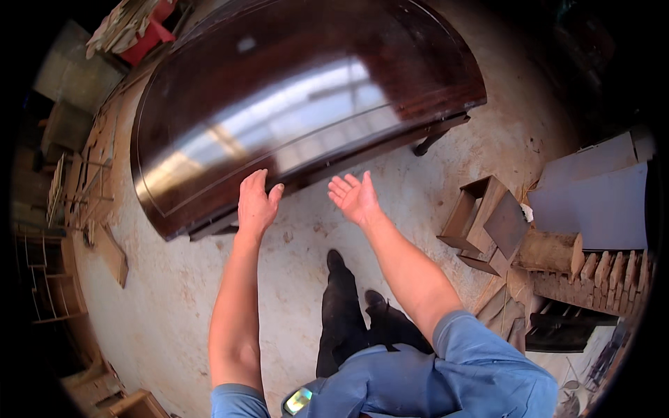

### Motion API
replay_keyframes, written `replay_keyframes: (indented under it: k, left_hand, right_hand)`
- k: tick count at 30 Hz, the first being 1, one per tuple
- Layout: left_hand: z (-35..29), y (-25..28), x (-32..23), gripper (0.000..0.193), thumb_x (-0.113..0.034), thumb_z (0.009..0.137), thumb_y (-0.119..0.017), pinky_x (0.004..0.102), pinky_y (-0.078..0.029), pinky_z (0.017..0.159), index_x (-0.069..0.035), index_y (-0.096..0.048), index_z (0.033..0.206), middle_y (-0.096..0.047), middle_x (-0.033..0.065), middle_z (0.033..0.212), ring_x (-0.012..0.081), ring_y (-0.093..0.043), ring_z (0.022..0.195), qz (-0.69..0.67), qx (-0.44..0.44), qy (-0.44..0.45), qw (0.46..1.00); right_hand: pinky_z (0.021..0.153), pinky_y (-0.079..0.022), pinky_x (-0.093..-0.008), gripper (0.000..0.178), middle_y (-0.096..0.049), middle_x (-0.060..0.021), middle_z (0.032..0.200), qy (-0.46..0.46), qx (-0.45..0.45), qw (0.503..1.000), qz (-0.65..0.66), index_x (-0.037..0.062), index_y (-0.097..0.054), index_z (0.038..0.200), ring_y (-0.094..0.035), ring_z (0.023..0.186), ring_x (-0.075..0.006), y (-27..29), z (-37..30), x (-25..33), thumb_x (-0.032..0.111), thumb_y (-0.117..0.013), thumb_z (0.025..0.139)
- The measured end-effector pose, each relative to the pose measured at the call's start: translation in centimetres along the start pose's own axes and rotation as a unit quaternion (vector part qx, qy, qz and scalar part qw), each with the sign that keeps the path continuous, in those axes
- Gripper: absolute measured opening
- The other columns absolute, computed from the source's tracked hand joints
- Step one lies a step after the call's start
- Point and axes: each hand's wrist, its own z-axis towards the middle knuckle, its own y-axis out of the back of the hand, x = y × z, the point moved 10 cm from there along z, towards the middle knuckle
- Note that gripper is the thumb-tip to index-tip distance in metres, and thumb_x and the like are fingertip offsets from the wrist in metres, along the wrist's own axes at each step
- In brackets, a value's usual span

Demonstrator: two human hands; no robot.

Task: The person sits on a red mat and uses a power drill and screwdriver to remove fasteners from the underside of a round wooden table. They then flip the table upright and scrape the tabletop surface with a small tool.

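A large, glossy dark-brown wooden table (pixel 209 104) stands before me, its top mirroring bright window light. Close to its near edge is my left hand (pixel 256 200), palm down with thumb and fingers apart; whether the fingertips touch the edge I cannot tell. My right hand (pixel 355 198) hovers just short of the same edge, palm turned up and fingers spread, with nothing in it. One dark table leg (pixel 431 143) shows under the right end.
To the right lie an open wooden box (pixel 474 216), a log-like wooden piece (pixel 550 252), a row of carved slats (pixel 606 275) and large bluish panels (pixel 592 191). Wooden shelving (pixel 52 275) and a loose board (pixel 110 254) are at left. A red cloth (pixel 148 38) is far left.
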Motion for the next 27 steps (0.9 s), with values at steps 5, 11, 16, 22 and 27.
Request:
replay_keyframes:
  k: [5,11,16,22,27]
  left_hand:
    - [7.4,-4.7,-1.2,0.057,-0.028,0.092,-0.062,0.0462,-0.031,0.114,0.003,-0.047,0.137,-0.045,0.0215,0.145,0.0396,-0.038,0.137,0.114,-0.006,-0.113,0.987]
    - [7.8,-6.4,-1.0,0.056,-0.03,0.089,-0.058,0.0478,-0.026,0.116,-0.005,-0.05,0.139,-0.043,0.0185,0.148,0.0369,-0.036,0.139,0.182,0.004,-0.089,0.979]
    - [8.0,-6.6,-0.2,0.058,-0.031,0.089,-0.059,0.0492,-0.025,0.116,-0.005,-0.049,0.139,-0.042,0.0184,0.148,0.0368,-0.034,0.14,0.199,0.016,-0.083,0.976]
    - [8.1,-6.6,-0.3,0.057,-0.031,0.091,-0.058,0.0479,-0.026,0.116,-0.005,-0.048,0.141,-0.042,0.0174,0.149,0.0373,-0.033,0.14,0.183,0.009,-0.103,0.978]
    - [8.0,-6.9,0.3,0.057,-0.038,0.096,-0.052,0.048,-0.026,0.116,-0.006,-0.047,0.142,-0.042,0.0171,0.149,0.0371,-0.034,0.14,0.183,0.003,-0.119,0.976]
  right_hand:
    - [0.115,-0.031,-0.051,0.07,-0.047,-0.0106,0.146,0.017,-0.041,0.994,0.102,0.0053,-0.039,0.145,-0.043,0.135,-0.0297,-4.1,7.8,-1.6,0.059,-0.032,0.1]
    - [0.109,-0.04,-0.0489,0.059,-0.053,-0.0107,0.142,0.054,0.123,0.962,0.236,0.0087,-0.051,0.138,-0.049,0.128,-0.0314,-6.4,14.0,-1.9,0.051,-0.04,0.099]
    - [0.102,-0.045,-0.0471,0.049,-0.06,-0.0098,0.13,0.072,0.093,0.956,0.267,0.007,-0.058,0.128,-0.055,0.118,-0.0267,-7.1,13.5,-2.1,0.046,-0.045,0.1]
    - [0.097,-0.047,-0.0441,0.049,-0.064,-0.0072,0.12,0.063,-0.036,0.968,0.241,0.009,-0.061,0.121,-0.058,0.109,-0.0252,-4.2,12.6,-2.2,0.051,-0.046,0.099]
    - [0.104,-0.04,-0.0407,0.061,-0.063,-0.0004,0.128,0.054,-0.071,0.972,0.217,0.0153,-0.061,0.125,-0.056,0.117,-0.0209,-0.4,6.9,-3.4,0.065,-0.036,0.098]
